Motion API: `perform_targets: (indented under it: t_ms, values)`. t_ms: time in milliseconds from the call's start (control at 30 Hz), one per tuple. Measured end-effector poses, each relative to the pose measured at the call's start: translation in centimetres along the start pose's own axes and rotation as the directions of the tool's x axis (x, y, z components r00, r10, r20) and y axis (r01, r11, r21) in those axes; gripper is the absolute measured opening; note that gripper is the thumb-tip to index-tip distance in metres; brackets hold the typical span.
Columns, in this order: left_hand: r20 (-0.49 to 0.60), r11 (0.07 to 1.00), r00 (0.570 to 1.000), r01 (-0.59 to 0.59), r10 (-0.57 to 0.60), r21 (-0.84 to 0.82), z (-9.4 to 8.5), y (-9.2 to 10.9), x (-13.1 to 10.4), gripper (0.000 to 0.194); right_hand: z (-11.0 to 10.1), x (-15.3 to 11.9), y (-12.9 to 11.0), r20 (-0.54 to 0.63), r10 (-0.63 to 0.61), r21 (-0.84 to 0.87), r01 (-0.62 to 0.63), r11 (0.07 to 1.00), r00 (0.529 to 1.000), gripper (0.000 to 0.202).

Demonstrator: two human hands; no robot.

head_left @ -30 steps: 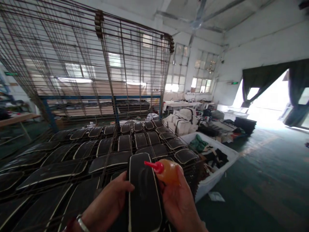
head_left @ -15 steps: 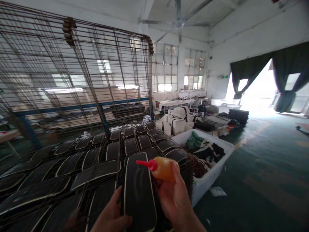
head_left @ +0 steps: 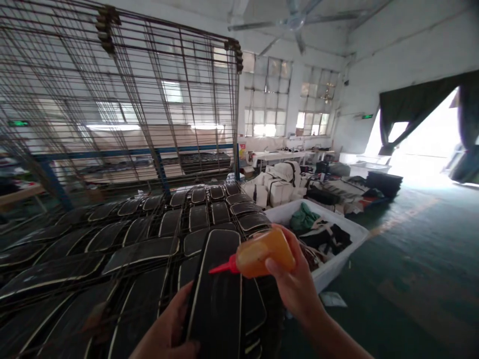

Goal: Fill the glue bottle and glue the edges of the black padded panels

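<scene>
Here, black panels with pale outlines [head_left: 198,218] lie in rows on wire racks, ahead and to the left of the fingers. Beyond them, tilted wire frames [head_left: 179,89] rise before a white wall with windows [head_left: 266,94], and a ceiling fan [head_left: 295,21] hangs high above. Ahead and to the right of the fingers are white bundles [head_left: 280,187] and, farther off, a white table [head_left: 277,156]; a dark curtain [head_left: 407,107] hangs beside a bright opening.

The person's left hand [head_left: 170,326] grips the left side of a long black panel [head_left: 219,304], smooth and dull, rounded at its far corners and edged with a thin pale line. The right hand [head_left: 297,286] has its fingers wrapped around a squeeze bottle [head_left: 265,253], amber and see-through, its thumb pressed on the side. The bottle lies nearly level; its red nozzle [head_left: 224,266] points left over the far half of the panel. I cannot tell whether the tip touches it.

The held panel overlaps others just behind it. Right of the right fingers stands a white tub [head_left: 337,264] with green cloth [head_left: 305,217] and dark fabric inside; past its rim, green floor [head_left: 404,259] stretches open toward the light.
</scene>
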State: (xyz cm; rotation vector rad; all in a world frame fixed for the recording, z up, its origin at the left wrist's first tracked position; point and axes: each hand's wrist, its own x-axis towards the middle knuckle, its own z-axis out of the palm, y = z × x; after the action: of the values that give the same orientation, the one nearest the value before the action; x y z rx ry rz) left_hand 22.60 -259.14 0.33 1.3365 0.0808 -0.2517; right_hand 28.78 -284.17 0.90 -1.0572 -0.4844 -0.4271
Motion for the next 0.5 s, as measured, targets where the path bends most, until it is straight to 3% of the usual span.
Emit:
perform_targets:
  t_ms: [100, 267, 333, 433, 500]
  values:
    - [-0.046, 1.0, 0.999, -0.02, 0.019, -0.014, 0.8, 0.1, 0.0, 0.109, -0.6, -0.7, -1.5, 0.157, 0.073, 0.047, -0.081, 0.996, 0.985, 0.069]
    - [-0.011, 0.998, 1.0, -0.019, 0.019, -0.06, 1.0, 0.0, -0.2, 0.104, -1.2, -0.1, -4.0, -0.096, -0.038, -0.017, 0.036, 0.999, 0.995, 0.073]
    - [-0.02, 0.995, 1.0, 0.012, -0.014, -0.099, 1.1, 0.0, -0.2, 0.11, -1.3, -0.2, -4.2, -0.112, -0.038, 0.014, 0.04, 0.999, 0.993, 0.074]
    - [-0.019, 0.99, 0.998, 0.058, -0.061, -0.127, 1.3, 0.2, 0.1, 0.119, -1.7, -1.0, -3.4, -0.033, 0.127, 0.153, -0.121, 0.981, 0.991, 0.071]
    - [0.031, 0.988, 0.996, 0.085, -0.081, -0.131, 1.4, 0.2, 0.3, 0.12, -1.9, -1.1, -2.7, -0.011, 0.338, 0.332, -0.315, 0.889, 0.941, 0.058]
